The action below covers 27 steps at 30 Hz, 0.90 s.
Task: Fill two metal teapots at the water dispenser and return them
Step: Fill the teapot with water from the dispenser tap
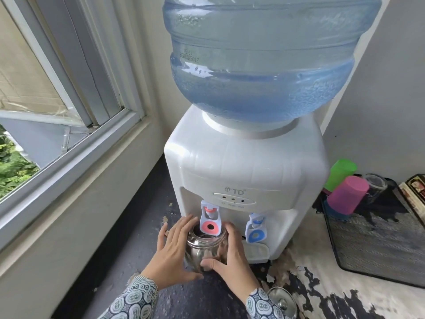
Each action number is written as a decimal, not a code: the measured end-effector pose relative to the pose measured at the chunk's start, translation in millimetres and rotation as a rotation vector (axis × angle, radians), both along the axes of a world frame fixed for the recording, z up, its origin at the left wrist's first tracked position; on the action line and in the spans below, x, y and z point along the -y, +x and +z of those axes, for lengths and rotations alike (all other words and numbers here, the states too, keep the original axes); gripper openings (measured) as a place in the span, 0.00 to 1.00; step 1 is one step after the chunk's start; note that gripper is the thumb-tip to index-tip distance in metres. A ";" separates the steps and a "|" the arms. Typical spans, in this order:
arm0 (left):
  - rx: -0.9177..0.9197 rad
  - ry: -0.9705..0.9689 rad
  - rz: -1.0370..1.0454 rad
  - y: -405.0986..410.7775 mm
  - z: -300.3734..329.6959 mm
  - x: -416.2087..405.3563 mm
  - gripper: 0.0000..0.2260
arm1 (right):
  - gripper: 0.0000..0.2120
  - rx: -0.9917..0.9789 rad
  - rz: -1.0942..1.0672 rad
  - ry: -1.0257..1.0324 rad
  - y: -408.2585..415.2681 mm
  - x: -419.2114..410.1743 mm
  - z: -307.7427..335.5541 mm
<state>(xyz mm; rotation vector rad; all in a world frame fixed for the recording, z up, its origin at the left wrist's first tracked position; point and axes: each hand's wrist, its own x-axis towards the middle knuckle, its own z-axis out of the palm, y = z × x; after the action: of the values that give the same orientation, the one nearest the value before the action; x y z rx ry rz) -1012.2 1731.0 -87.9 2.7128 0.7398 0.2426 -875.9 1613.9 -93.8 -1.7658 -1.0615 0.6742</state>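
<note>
A worn, dark counter (142, 226) with peeling paint runs beside a window (46, 100) at the left of the frame. In the centre stands a white water dispenser (246, 171) with a large blue bottle (259, 54) on top, about half full. It has a red tap (209, 221) on the left and a blue tap (255, 229) on the right.

Low in the centre, a round metal teapot (205, 247) sits with its open mouth directly under the red tap. The left hand (171, 252) cups its left side with fingers spread, and the right hand (230, 256) wraps its right side, thumb across the front. Both hands grip the pot. Its lid (280, 300) lies on the counter at the lower right. Pink and green cups (347, 194) stand upside down at the right edge.

This looks like the positioning step for one teapot; no water is visibly flowing. Next, one hand would likely need to free itself to press the tap lever while the other steadies the pot. A second teapot is not in view.
</note>
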 end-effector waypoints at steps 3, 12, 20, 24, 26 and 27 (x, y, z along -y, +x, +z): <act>-0.003 0.008 0.050 1.6 -6.7 0.5 0.58 | 0.40 0.013 0.041 -0.019 1.8 -2.5 4.4; -0.086 -0.007 0.023 3.1 2.8 -5.1 0.57 | 0.18 0.048 -0.077 -0.047 -4.1 -6.4 19.3; -0.080 0.002 0.026 2.8 3.8 -5.9 0.58 | 0.24 0.062 -0.106 0.216 -20.2 -1.7 51.0; -0.021 0.021 0.041 1.9 0.5 -6.9 0.58 | 0.17 0.105 -0.130 0.258 -21.8 -3.8 51.1; -0.009 0.042 0.042 1.7 -0.1 -7.0 0.58 | 0.13 0.137 -0.173 0.231 -17.9 -2.5 37.4; -0.011 0.048 0.043 1.7 0.1 -6.7 0.58 | 0.12 0.135 -0.181 0.198 -16.1 -1.0 30.2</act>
<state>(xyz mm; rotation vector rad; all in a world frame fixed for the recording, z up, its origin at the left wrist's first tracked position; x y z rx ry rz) -1010.5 1737.8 -87.9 2.7475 0.8063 0.2587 -892.0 1614.9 -63.5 -1.7268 -1.0068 0.3314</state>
